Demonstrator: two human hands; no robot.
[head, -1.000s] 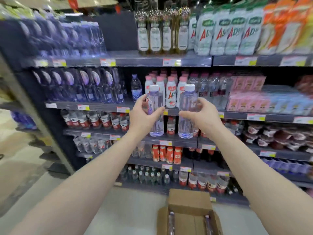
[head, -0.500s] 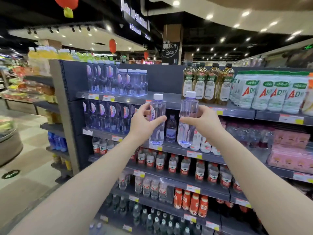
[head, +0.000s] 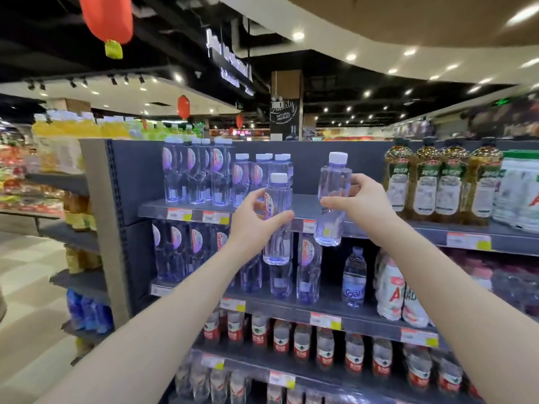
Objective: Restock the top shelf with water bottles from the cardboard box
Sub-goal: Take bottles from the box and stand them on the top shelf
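Observation:
My left hand [head: 254,221] grips a clear, white-capped water bottle [head: 278,243] upright, its cap level with the top shelf [head: 157,207]. My right hand [head: 357,204] holds a second water bottle [head: 332,185] higher, its base just below the shelf's front edge. Both bottles hang in front of a bare stretch of that shelf, to the right of a group of matching stocked water bottles [head: 204,173]. The cardboard box is out of view.
Oil bottles [head: 443,182] stand on the top shelf to the right of the gap, then white drink bottles [head: 519,196]. The shelf below holds more water bottles [head: 180,252]. Lower shelves carry red-labelled bottles [head: 300,342]. An aisle floor [head: 26,316] opens on the left.
Both hands have lifted their bottles from the second shelf's height to the top shelf's height. My view has tilted upward, so the cardboard box has dropped out of sight.

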